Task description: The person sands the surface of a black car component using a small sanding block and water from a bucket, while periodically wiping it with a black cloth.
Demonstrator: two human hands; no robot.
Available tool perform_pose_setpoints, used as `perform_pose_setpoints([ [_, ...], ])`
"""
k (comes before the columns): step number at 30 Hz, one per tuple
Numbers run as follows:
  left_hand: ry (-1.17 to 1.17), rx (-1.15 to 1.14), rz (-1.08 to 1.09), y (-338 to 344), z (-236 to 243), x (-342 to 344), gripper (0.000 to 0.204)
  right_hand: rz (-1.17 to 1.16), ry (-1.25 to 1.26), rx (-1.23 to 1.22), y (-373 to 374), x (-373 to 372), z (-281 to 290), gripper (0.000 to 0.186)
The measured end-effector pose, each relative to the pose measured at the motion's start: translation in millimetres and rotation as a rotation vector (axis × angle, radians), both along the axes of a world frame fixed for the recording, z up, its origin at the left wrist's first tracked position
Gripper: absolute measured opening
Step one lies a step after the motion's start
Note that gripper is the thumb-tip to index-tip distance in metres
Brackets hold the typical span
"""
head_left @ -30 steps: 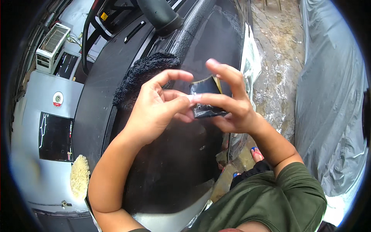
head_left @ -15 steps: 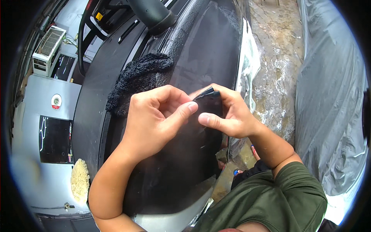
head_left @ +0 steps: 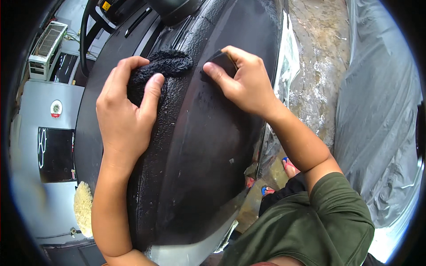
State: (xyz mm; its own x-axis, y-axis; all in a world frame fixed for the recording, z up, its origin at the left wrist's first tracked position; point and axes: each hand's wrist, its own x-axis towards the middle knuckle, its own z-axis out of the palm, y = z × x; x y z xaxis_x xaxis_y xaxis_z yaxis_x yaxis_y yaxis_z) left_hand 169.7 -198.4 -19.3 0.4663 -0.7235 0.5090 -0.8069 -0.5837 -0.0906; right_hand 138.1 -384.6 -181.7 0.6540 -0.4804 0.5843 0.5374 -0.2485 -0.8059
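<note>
My left hand is at a black shaggy wash mitt lying on a dark vehicle body. Its thumb and fingers are spread apart at the mitt's near edge, not closed on it. To the right, my right hand pinches a thin dark folded sheet between thumb and fingers, just above the matte black panel; the kind of sheet is unclear. A wet, bumpy-textured strip runs along the panel, beside the mitt.
A black cylindrical part rises from the vehicle at the far end. Clear plastic film hangs along its right edge. A grey tarp drapes on the right, past stained concrete floor. A cream fluffy pad is at left.
My hands have separated; both were at the dark sheet before. My left hand has moved left and away to the mitt, and my right hand has moved farther forward with the sheet.
</note>
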Motion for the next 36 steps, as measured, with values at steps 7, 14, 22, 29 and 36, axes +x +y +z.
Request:
perform_pose_setpoints([
  [7,-0.03,-0.143,0.093,-1.2,-3.8,4.4,0.017,0.1,-0.02,0.032,23.0,-23.8,-2.0,0.031],
  [14,-0.05,-0.047,-0.029,4.6,-1.7,10.5,0.017,0.067,0.04,-0.099,29.6,-30.6,11.0,0.027],
  [22,-0.019,-0.075,-0.035,2.2,-2.9,9.5,0.019,-0.026,-0.095,-0.111,40.3,-37.6,12.4,0.032],
  [29,-0.019,-0.073,-0.041,3.2,-4.7,12.2,0.02,0.02,-0.088,-0.113,42.8,-38.8,10.2,0.033],
  [36,-0.036,-0.07,-0.053,2.0,-2.6,12.0,0.02,0.009,-0.152,-0.119,44.6,-37.5,8.0,0.029],
])
